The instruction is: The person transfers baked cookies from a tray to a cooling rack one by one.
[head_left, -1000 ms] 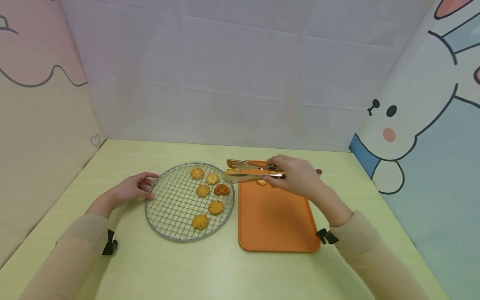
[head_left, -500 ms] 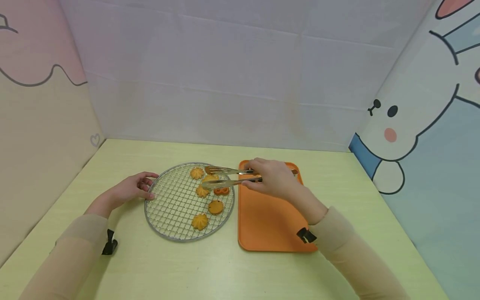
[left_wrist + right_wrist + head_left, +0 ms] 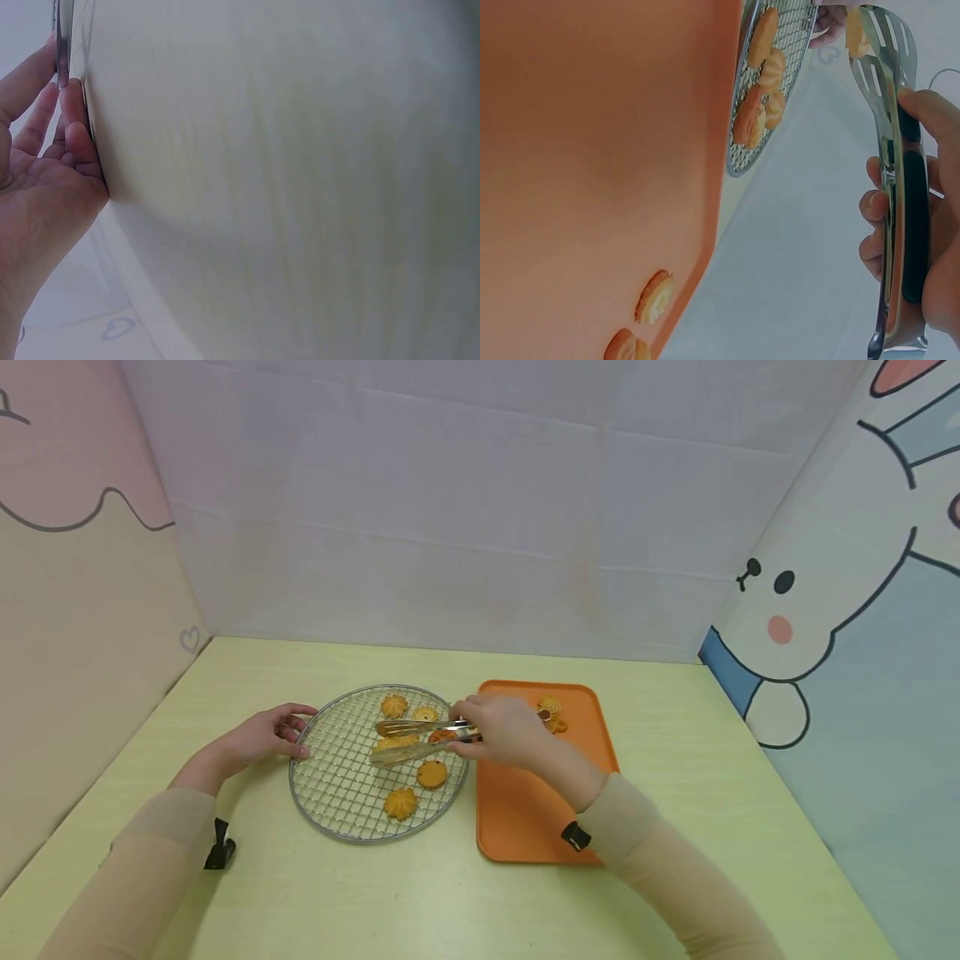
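Note:
My left hand holds the left rim of a round wire rack; in the left wrist view its fingers lie on both sides of the metal rim. My right hand grips slotted metal tongs with dark handle grips. A golden cookie sits between the tong tips, held above the rack's middle. On the rack's right half lie several cookies, among them a fluted one, a round one and another fluted one. The tongs partly cover a reddish-brown cookie.
Right of the rack lies an orange tray, partly under my right forearm. Several cookies rest near its far right corner. The pale table meets a white back wall and printed side panels.
My right hand has moved left and toward me, carrying the tongs and cookie from over the tray's left edge to above the rack's middle. The left hand has stayed at the rim.

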`<control>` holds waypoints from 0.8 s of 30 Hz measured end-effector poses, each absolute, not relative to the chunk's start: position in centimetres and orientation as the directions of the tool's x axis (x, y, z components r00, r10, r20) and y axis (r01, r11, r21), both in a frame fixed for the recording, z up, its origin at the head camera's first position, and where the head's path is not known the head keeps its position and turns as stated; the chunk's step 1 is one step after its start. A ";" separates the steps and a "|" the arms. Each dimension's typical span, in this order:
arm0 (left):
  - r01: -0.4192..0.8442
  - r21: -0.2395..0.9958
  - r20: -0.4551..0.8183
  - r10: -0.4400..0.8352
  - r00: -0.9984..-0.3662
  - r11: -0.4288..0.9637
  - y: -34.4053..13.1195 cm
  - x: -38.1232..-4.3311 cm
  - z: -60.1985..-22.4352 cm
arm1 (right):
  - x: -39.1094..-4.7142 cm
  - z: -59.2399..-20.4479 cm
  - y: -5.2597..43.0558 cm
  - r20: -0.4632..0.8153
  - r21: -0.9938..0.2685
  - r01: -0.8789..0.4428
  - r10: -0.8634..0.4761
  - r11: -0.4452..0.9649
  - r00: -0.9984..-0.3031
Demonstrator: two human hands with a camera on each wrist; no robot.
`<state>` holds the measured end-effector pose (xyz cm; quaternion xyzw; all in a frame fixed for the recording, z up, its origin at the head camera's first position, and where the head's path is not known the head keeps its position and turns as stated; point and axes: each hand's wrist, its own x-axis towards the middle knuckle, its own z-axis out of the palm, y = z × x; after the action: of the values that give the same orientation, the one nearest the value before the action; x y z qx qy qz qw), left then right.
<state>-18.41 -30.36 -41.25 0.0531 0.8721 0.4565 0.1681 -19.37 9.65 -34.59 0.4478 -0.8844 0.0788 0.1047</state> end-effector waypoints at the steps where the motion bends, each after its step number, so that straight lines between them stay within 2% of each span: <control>1: -0.060 0.815 -0.244 0.247 -0.938 0.576 -30.3 -18.4 -41.2 | -19.4 -34.8 9.4 0.252 -0.045 -0.812 -0.779 0.583 -0.574; 6: -0.062 0.822 -0.244 0.251 -0.937 0.566 -30.3 -18.3 -41.2 | -19.4 -35.6 8.4 0.219 -0.037 -0.815 -0.791 0.579 -0.572; 16: -0.060 0.821 -0.242 0.252 -0.937 0.567 -30.3 -18.3 -41.1 | -19.6 -36.6 7.2 0.078 -0.014 -0.787 -0.785 0.616 -0.615; 24: -0.063 0.820 -0.246 0.251 -0.936 0.569 -30.1 -18.2 -41.0 | -19.7 -37.3 7.1 0.052 -0.040 -0.778 -0.776 0.627 -0.629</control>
<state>-18.23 -30.15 -40.99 0.0540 0.8693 0.4609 0.1702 -19.73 7.13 -37.26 0.4307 -0.9019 0.0292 0.0148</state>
